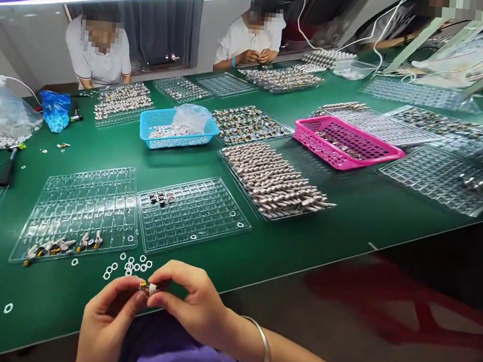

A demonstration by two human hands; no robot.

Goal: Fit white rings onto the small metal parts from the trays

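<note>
My left hand (106, 321) and my right hand (192, 300) meet at the near edge of the green table (347, 224), both pinched on one small metal part (147, 288) with a white end. A scatter of small white rings (130, 265) lies just beyond my fingers. Behind them sit two clear plastic grid trays: the left tray (78, 212) holds a short row of finished parts (58, 245) along its near edge, the right tray (192, 213) holds a few dark parts (160, 198) at its far left corner.
A tray piled with brownish parts (273, 181), a blue basket (178, 130) with a plastic bag and a pink basket (346, 142) stand mid-table. Several more grid trays cover the far side. Two people in white shirts (98, 50) (252, 35) work opposite. Bags lie at the left (2, 109).
</note>
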